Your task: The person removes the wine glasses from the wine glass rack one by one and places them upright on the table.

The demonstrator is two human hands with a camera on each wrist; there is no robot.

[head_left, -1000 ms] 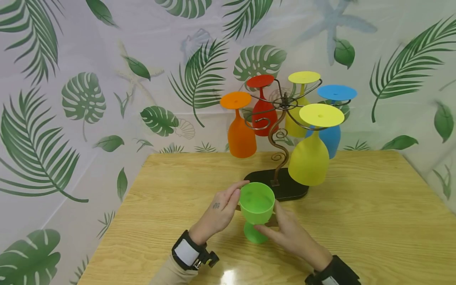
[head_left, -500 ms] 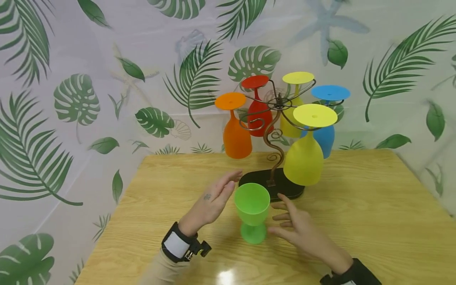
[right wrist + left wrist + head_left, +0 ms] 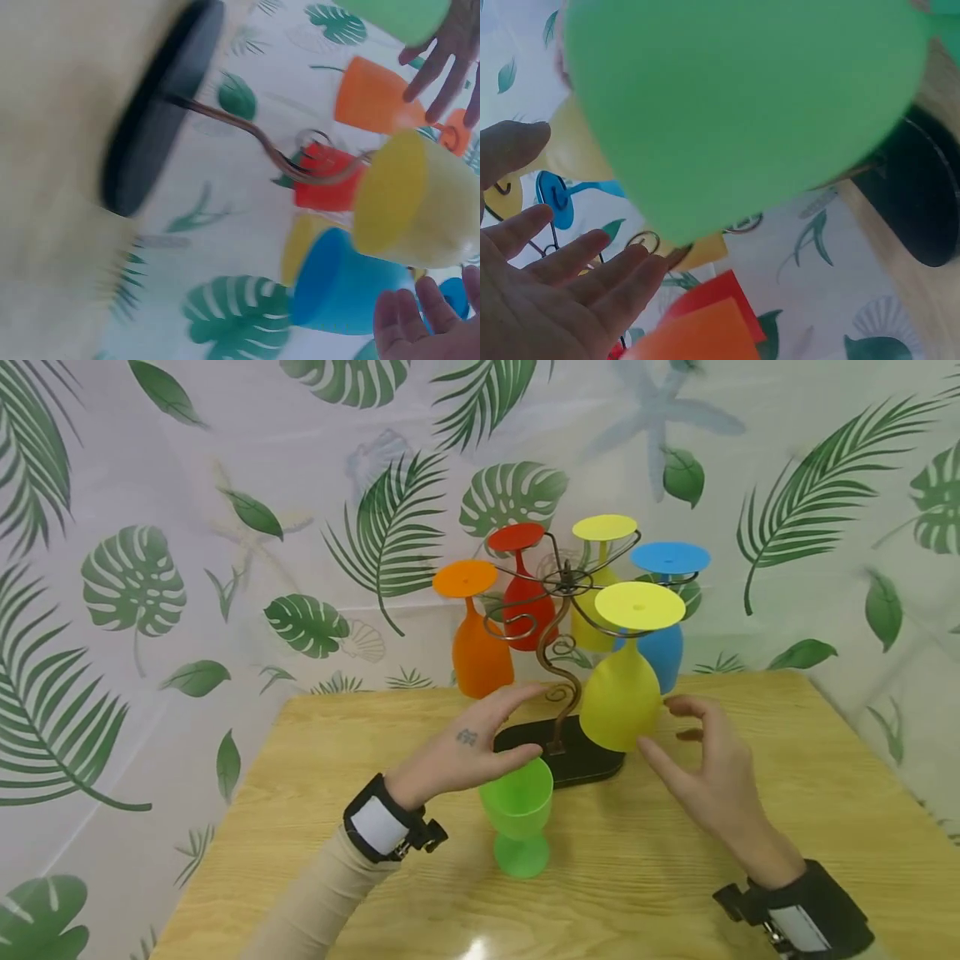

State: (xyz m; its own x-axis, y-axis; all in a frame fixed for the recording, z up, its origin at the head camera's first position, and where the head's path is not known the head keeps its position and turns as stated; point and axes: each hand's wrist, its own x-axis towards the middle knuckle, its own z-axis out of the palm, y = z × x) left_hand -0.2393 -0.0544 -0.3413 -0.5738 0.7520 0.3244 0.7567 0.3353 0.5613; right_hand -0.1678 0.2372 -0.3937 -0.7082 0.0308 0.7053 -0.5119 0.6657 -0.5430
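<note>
A person's left hand (image 3: 465,745), its grip spread and holding nothing, hovers by the rim of a green goblet (image 3: 517,814) upright on the desk (image 3: 375,902); the right hand (image 3: 712,768), grip parted and empty, hangs just beside a yellow goblet (image 3: 621,697) suspended upside down from a metal rack (image 3: 567,581).

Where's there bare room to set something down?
The table is bare left of the left hand and right of the right hand. It's crowded around the black base: green goblet in front, hanging goblets above.
</note>
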